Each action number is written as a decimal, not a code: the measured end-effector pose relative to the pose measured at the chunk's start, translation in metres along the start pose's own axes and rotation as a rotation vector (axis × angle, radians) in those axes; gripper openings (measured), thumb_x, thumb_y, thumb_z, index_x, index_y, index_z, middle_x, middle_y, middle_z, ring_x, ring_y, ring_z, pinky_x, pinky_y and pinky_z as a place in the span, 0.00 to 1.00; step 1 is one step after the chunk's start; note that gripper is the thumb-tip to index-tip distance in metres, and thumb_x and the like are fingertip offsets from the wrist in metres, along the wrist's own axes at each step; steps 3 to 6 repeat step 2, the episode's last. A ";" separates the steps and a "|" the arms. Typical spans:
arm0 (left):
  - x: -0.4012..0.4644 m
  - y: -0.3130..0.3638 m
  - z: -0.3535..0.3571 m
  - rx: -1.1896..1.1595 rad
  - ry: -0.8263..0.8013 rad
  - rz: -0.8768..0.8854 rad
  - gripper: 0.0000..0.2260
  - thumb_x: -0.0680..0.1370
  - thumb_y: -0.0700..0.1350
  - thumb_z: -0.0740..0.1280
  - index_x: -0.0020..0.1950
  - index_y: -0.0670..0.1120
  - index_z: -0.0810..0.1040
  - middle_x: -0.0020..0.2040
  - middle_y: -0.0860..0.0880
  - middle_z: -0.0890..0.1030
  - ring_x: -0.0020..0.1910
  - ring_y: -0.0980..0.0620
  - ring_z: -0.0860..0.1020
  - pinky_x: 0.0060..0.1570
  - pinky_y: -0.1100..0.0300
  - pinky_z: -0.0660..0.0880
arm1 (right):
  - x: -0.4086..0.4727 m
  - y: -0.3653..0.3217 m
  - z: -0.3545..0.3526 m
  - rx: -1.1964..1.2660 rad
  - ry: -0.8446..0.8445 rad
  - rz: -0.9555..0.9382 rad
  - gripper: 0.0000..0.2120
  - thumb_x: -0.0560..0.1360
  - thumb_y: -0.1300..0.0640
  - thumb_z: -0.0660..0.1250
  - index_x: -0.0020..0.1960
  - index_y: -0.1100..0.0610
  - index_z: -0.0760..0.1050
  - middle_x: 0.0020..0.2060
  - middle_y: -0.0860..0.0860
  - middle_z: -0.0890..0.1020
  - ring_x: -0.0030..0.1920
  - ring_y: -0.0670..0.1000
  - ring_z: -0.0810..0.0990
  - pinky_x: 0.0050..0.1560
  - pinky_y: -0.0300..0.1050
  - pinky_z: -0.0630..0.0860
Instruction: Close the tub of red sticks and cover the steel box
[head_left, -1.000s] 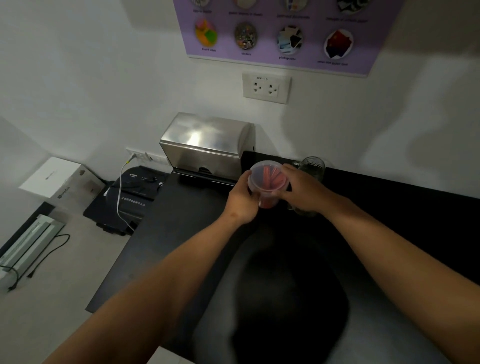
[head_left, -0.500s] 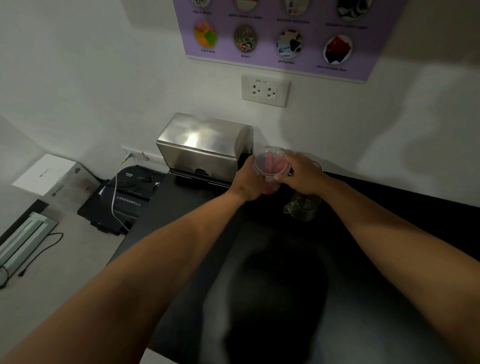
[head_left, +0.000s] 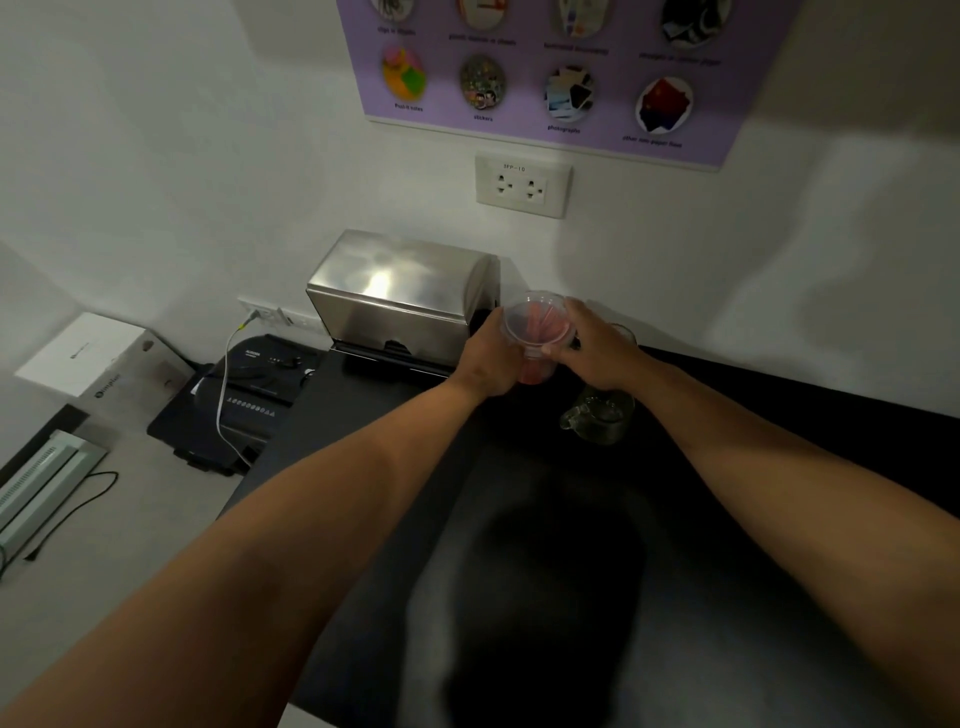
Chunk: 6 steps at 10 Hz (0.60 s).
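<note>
Roughly upright, the tub stood w/ its long axis near vertical, mouth tipped a little toward the camera, held just right of the steel box and almost touching that box's right end. Left hand wrapped the tub's left wall from below; right hand curled over the right rim, fingertips pressed on the clear lid at the tub's top. Whether the lid was fully seated all round couldn't be told.

Inside the tub: red sticks, seen through the lid and wall, lying about along the tub's axis; count unclear. Tub's base was hidden behind the left hand, so contact w/ the black counter couldn't be judged.

Steel box sat at the counter's back-left, against the wall, long axis running left-right, its curved cover already down over the top; a dark slot showed along its front lower edge, contents not visible.

Right of the box, past the tub, a glass mug stood on the counter, upper part hidden by the right hand; contents couldn't be made out. Above the box, a wall socket and a purple poster, cut off at the top edge.
</note>
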<state>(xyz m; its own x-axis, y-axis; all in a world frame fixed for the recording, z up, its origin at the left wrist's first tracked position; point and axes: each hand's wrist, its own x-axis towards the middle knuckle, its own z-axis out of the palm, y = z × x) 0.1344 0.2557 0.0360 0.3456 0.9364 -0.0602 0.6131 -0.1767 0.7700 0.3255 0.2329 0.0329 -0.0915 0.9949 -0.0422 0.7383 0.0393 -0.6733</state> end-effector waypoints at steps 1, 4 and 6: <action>-0.010 0.004 -0.006 -0.064 -0.025 -0.088 0.16 0.84 0.40 0.67 0.70 0.36 0.71 0.66 0.38 0.81 0.64 0.38 0.81 0.68 0.42 0.75 | -0.008 -0.009 -0.001 0.012 0.041 0.016 0.32 0.81 0.52 0.70 0.79 0.55 0.60 0.73 0.54 0.71 0.66 0.53 0.74 0.55 0.33 0.68; -0.020 0.005 -0.011 -0.098 -0.036 -0.122 0.21 0.84 0.43 0.68 0.75 0.40 0.69 0.70 0.41 0.80 0.67 0.40 0.80 0.64 0.51 0.76 | -0.012 -0.023 -0.002 0.001 0.060 0.020 0.34 0.83 0.49 0.67 0.82 0.56 0.56 0.80 0.55 0.65 0.75 0.56 0.69 0.66 0.40 0.62; -0.020 0.005 -0.011 -0.098 -0.036 -0.122 0.21 0.84 0.43 0.68 0.75 0.40 0.69 0.70 0.41 0.80 0.67 0.40 0.80 0.64 0.51 0.76 | -0.012 -0.023 -0.002 0.001 0.060 0.020 0.34 0.83 0.49 0.67 0.82 0.56 0.56 0.80 0.55 0.65 0.75 0.56 0.69 0.66 0.40 0.62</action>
